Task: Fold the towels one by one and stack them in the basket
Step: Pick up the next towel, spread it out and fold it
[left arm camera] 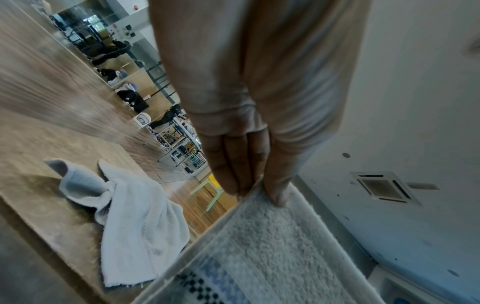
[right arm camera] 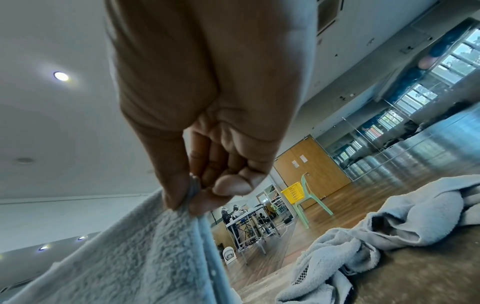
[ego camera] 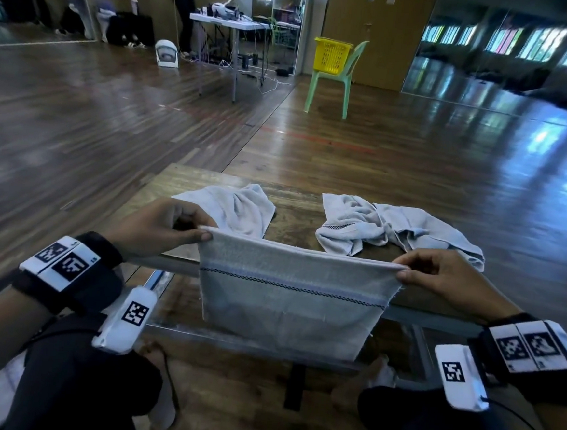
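The left hand (ego camera: pixel 159 225) pinches one top corner of a grey towel (ego camera: pixel 289 300) between thumb and closed fingers, and the right hand (ego camera: pixel 440 278) pinches the other corner likewise. The towel hangs taut between them, in front of the near edge of the wooden table (ego camera: pixel 296 212). Two crumpled towels (ego camera: pixel 393 227) lie on the table behind; the yellow basket (ego camera: pixel 332 55) sits well apart on a green chair (ego camera: pixel 347 80).

Grey striped towel (ego camera: pixel 289 296) hanging doubled from its top edge, two crumpled towels (ego camera: pixel 238 208) (ego camera: pixel 393 227) on table, yellow basket (ego camera: pixel 332 55) on far chair

dim interior | window glare on floor (ego camera: pixel 535 139) | edges warped | background perhaps motion-blurred
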Motion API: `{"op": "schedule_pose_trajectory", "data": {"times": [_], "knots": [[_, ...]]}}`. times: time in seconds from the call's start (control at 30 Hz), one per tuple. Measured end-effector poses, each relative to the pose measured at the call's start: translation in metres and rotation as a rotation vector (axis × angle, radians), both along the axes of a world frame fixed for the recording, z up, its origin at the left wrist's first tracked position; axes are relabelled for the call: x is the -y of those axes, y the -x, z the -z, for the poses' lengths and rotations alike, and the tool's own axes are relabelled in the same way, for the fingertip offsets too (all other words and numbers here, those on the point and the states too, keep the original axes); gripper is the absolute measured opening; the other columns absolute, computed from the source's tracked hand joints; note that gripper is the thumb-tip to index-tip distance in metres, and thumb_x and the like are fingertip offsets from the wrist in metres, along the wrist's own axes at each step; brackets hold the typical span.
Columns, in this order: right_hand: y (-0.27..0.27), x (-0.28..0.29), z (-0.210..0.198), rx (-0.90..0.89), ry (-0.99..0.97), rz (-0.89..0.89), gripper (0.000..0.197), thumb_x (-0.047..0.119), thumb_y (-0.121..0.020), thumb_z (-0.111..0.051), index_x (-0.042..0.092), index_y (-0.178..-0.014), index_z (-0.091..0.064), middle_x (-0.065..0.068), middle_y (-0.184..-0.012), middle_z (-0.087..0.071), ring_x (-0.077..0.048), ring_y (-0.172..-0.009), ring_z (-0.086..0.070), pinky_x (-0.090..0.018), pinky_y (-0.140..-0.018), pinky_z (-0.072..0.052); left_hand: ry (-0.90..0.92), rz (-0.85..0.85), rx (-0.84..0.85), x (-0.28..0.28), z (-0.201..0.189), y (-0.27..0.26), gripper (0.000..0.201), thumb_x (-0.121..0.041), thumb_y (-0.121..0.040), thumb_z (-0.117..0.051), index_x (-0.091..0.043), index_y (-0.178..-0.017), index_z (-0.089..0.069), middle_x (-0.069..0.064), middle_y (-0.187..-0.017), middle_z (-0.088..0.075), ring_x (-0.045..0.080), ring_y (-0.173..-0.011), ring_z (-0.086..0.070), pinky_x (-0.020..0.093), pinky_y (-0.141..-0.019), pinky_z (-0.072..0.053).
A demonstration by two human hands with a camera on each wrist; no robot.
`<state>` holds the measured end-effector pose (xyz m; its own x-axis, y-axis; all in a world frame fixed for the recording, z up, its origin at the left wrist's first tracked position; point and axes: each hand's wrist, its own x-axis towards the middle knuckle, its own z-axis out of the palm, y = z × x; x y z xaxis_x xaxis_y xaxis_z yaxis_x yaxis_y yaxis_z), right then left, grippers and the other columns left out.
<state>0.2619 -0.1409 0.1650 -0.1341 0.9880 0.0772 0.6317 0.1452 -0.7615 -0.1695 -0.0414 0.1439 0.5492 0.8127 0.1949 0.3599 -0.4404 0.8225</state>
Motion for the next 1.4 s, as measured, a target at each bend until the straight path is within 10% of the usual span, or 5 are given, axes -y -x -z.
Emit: {"op": "schedule_pose_trajectory", "data": {"times": [0.33,0.67,0.97,1.3,1.4], "knots": [[-0.004,-0.061,-0.001,0.248,-0.127,0.151,0.013,0.005,-0.082,-0.066,0.018,-0.086,-0.066,-0.003,-0.082,-0.068,-0.006,-0.067,-0.059,-0.019,-0.063,-0.045,-0.195,-0.234,-0.122,-0.054,-0.006,-0.028,0.016,-0.008,-0.082,-0.069,-0.025,-0.081,-0.068,0.002,-0.083,-0.072,0.011,-0.077,-0.066,0.031,-0.075,-0.053],[-0.016,-0.077,-0.074,-0.107,-0.596,0.324,0.017,0.009,-0.076,-0.061,0.025,-0.081,-0.065,0.017,-0.072,-0.065,0.001,-0.069,-0.056,-0.013,-0.069,-0.046,-0.527,-0.265,0.109,-0.059,-0.098,-0.046,0.012,-0.021,-0.085,-0.067,-0.03,-0.092,-0.064,0.002,-0.087,-0.068,0.004,-0.077,-0.062,0.015,-0.073,-0.05],[-0.02,-0.064,0.022,0.197,-0.068,0.065,0.03,-0.003,-0.078,-0.066,0.026,-0.074,-0.061,0.0,-0.078,-0.064,-0.01,-0.072,-0.058,-0.014,-0.068,-0.044,-0.234,-0.135,-0.243,-0.054,0.013,-0.041,0.019,-0.019,-0.084,-0.068,-0.034,-0.076,-0.059,-0.032,-0.07,-0.063,-0.01,-0.066,-0.058,0.007,-0.06,-0.04],[-0.014,-0.095,0.115,0.32,0.15,0.201,0.013,0.014,-0.083,-0.06,0.027,-0.081,-0.056,0.003,-0.09,-0.066,-0.016,-0.088,-0.062,-0.03,-0.079,-0.046,-0.075,-0.195,-0.387,-0.077,0.108,-0.055,0.009,-0.02,-0.088,-0.062,-0.027,-0.085,-0.058,-0.014,-0.081,-0.06,0.009,-0.079,-0.06,0.009,-0.065,-0.041],[-0.015,-0.106,0.133,0.397,0.196,0.197,0.007,0.023,-0.087,-0.056,0.029,-0.09,-0.053,0.001,-0.1,-0.067,-0.016,-0.093,-0.061,-0.032,-0.086,-0.04,-0.055,-0.196,-0.422,-0.089,0.123,-0.058,0.007,-0.02,-0.088,-0.062,-0.025,-0.087,-0.057,-0.003,-0.087,-0.065,0.018,-0.087,-0.064,0.034,-0.077,-0.052]]}}
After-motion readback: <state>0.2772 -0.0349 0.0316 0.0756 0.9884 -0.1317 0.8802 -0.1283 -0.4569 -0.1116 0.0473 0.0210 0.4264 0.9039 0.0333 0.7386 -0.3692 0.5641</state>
